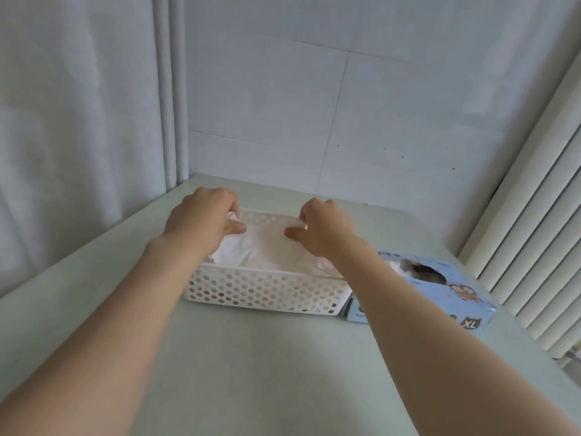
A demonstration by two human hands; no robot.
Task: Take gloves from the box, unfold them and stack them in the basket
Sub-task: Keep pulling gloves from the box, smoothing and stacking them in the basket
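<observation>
Standing under both arms, the table (251, 357) carries the basket (264, 291) directly below the hands. The box (440, 297) lies just beside it, under the right forearm. A glove (267, 247) is spread on the pile inside — the stacking step, I judge. The left hand (204, 215) and the right hand (320, 225) each pinch its far edge — next they should let go and the right one reach for the box.

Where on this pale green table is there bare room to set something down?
The table is bare between the forearms, before the white perforated plastic basket, and left of it. Crowded: the blue cardboard glove box beside the basket's right end, and the basket, where left hand and right hand pinch a white glove.
</observation>
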